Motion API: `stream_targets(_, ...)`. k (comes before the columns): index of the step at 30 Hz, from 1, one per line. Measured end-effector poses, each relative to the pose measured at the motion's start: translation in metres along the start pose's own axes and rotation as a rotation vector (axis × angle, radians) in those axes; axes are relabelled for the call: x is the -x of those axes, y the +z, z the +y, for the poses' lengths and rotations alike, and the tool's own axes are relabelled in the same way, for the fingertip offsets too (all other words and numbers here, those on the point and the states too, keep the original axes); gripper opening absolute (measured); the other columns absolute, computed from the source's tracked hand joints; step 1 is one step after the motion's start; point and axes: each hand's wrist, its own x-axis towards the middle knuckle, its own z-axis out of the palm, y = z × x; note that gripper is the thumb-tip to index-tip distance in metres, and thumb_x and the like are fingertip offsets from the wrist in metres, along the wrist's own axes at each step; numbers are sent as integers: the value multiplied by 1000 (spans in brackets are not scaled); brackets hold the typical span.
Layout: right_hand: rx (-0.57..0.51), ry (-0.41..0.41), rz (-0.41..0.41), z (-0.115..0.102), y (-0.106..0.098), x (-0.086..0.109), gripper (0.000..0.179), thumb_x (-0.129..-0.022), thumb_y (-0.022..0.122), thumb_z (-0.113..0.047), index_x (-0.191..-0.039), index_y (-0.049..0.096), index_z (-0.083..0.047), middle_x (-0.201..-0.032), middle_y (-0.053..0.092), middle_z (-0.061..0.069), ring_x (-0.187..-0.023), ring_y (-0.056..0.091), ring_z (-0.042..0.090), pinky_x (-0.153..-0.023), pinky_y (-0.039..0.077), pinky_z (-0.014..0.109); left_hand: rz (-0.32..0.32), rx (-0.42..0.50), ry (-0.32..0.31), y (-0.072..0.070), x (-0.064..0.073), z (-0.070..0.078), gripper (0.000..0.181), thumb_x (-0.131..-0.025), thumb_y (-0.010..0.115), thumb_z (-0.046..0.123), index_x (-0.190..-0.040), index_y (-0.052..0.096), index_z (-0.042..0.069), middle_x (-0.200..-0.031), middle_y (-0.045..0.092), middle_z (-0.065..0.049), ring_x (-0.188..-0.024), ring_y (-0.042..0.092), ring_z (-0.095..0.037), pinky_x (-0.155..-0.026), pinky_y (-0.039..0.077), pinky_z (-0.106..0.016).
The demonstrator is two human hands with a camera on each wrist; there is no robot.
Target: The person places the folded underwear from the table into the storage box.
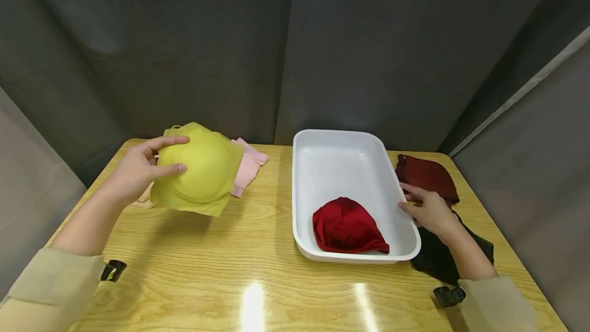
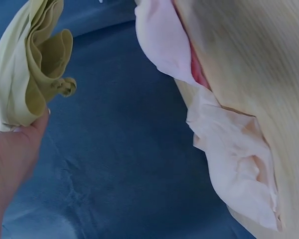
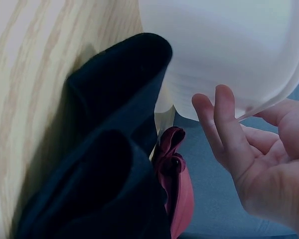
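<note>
the yellow bra [image 1: 200, 168] is in the left middle of the frame, lifted off the table [image 1: 193, 275] with its shadow below; we see the left hand [image 1: 138, 165] grasping it by its left edge, thumb and fingers apart on the cloth; the right hand [image 1: 428, 211], right of centre, pinches the right rim of the white tray [image 1: 338, 168]; in the tray's lower part we find a red bra [image 1: 348, 224], and the yellow one is not in there; we judge the step in hand to be carrying the yellow bra while the tray is steadied; the next move, we think, calls for a level pass rightward and a soft lowering beside the red one; farther out, we note a pink bra [image 1: 249, 165] behind the yellow, and a maroon bra [image 1: 426, 175] and a black garment [image 1: 435, 257] at the right
</note>
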Motion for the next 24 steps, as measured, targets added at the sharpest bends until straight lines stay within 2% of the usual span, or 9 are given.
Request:
stream_targets(6, -1, -2, 5, 0, 1, 0, 61, -92, 62, -17, -144, 34, 0, -117, 56, 29, -94, 65, 34, -66, 58, 41, 32, 118, 92, 3, -1, 9, 55, -83, 72, 7, -134, 53, 14, -132, 44, -5, -93, 61, -4, -73, 54, -19)
stream_targets(12, -6, -3, 5, 0, 1, -1, 62, -92, 62, -17, -144, 34, 0, -115, 56, 28, -92, 65, 33, -66, 58, 41, 90, 250, 94, 11, -2, 20, 55, -80, 73, 2, -132, 55, 12, -131, 44, -5, -94, 60, -7, -71, 54, -19)
stream_targets(15, -2, -2, 5, 0, 1, -2, 62, -92, 62, -17, -144, 34, 0, -115, 56, 28, -92, 65, 33, -66, 58, 42, 136, 331, 124, 15, -5, 26, 54, -79, 73, -3, -129, 57, 10, -129, 47, -4, -95, 60, -10, -73, 55, -19)
stream_targets(20, -2, -3, 10, -1, 2, -3, 61, -92, 62, -16, -144, 34, 0, -115, 56, 28, -91, 65, 33, -66, 58, 42, 194, 384, 160, 21, -8, 32, 54, -77, 75, -3, -127, 59, 9, -131, 46, -7, -103, 56, -14, -77, 53, -18)
stream_targets(24, -7, 0, 17, 0, 2, -5, 61, -92, 62, -17, -144, 35, 0, -116, 55, 28, -92, 65, 34, -66, 58, 42, 212, 439, 188, 25, -12, 34, 54, -76, 74, -5, -126, 60, 7, -132, 46, -8, -109, 52, -18, -80, 52, -17)
